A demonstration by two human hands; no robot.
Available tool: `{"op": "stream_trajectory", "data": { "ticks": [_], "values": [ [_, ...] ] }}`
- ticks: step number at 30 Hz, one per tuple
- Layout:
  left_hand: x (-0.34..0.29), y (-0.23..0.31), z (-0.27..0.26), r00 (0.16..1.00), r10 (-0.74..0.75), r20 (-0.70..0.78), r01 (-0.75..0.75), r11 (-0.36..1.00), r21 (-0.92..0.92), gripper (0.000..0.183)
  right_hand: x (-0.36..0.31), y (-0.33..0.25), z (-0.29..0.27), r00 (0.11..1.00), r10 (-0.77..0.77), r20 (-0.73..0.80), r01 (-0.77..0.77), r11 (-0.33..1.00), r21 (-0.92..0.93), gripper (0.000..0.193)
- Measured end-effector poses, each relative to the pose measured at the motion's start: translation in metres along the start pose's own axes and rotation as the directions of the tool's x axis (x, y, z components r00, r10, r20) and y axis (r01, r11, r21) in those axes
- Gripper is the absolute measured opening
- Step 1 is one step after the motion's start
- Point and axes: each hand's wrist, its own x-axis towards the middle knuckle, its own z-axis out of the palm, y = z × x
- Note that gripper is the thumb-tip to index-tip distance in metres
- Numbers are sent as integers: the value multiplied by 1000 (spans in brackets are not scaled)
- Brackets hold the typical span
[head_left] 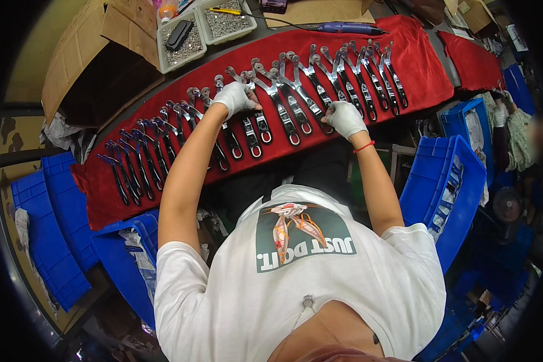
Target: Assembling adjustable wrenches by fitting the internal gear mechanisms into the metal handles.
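From the head camera I observed the person's left hand [236, 99], in a thin white glove, with the fingers bent downward at the forked ends near the middle of a long row of polished metal hand tools with black handles [282, 114]; I could not tell whether it gripped one or only rested there. The right hand [346, 119], gloved likewise and with a red cord bracelet [364, 146] at the wrist, was partly curled at the lower handles right of centre, its fingertips beside a looped handle end; whether they closed on it I could not determine. The tools lay side by side, forks pointing away from the person, in a curving row across a bright red cloth [425, 72]. Beyond the cloth's far edge I noted two pale plastic trays of small metal parts, the left one [186, 63] bearing a black oblong object [179, 36], the right one [234, 37] a yellow slender tool [225, 11]. A blue-purple cylindrical tool with a cord [349, 28] lay farther right. An open brown cardboard box [81, 57] stood at far left, and blue plastic crates [429, 169] flanked the person.
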Motion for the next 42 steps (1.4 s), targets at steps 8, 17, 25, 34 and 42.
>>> {"op": "stream_trajectory", "data": {
  "ticks": [8,17,25,34,42],
  "values": [
    [-31,-26,5,997,-15,70,66,559,-827,24,-2,-3,3,951,-36,307,-255,472,844,18],
    [-51,-24,31,988,-130,-87,55,808,-587,16,1,-29,11,964,74,254,-243,629,739,14],
    [-62,-12,23,975,-140,-175,51,898,-437,18,6,-32,29,989,-149,13,141,958,250,13],
    [-51,-9,26,985,-99,-140,66,973,-220,21,9,-39,24,961,-39,275,-152,753,640,16],
    [-47,-1,9,986,-137,-95,134,990,-32,23,-5,-40,18,943,-68,327,-235,558,796,18]
  ]
}}
